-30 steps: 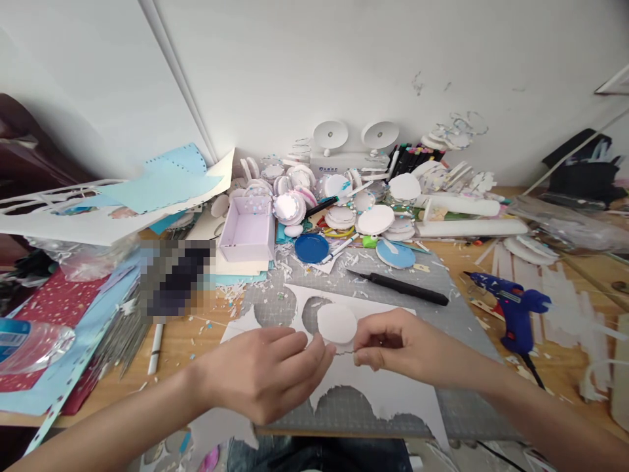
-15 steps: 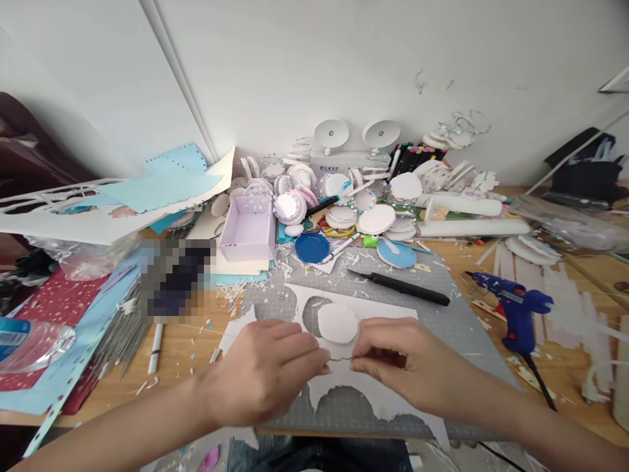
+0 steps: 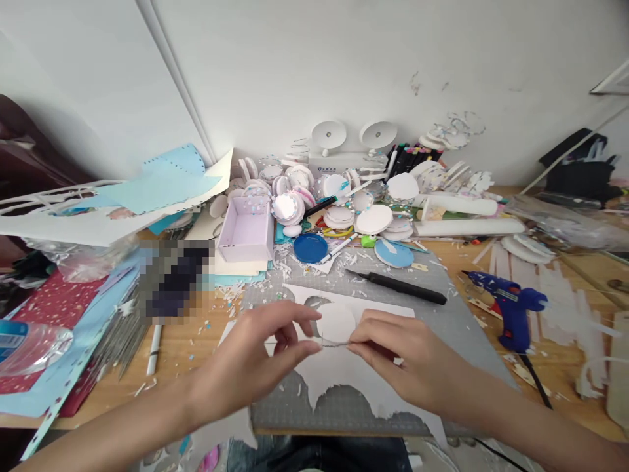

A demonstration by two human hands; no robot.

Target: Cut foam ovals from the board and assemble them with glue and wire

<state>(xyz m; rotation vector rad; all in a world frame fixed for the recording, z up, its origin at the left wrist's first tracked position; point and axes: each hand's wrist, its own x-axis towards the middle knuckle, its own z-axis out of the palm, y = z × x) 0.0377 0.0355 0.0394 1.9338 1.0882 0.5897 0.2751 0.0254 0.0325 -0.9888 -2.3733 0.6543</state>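
Note:
My left hand (image 3: 255, 357) and my right hand (image 3: 393, 357) meet over the grey cutting mat (image 3: 462, 328). Each pinches one end of a thin short wire (image 3: 335, 343) stretched between the fingertips. Just behind the wire lies a white foam disc (image 3: 336, 322) on a white sheet with round cut-outs (image 3: 354, 377). The fingers of both hands are closed in a pinch.
A black craft knife (image 3: 400, 287) lies on the mat's far side. A blue glue gun (image 3: 511, 308) stands at the right. Behind are a white box (image 3: 248, 229), a blue lid (image 3: 310, 248), piles of white discs (image 3: 376, 219), markers, and paper stacks at the left.
Both hands have lifted slightly and moved toward the disc, keeping the wire stretched between them. My left index finger has risen and spread a little.

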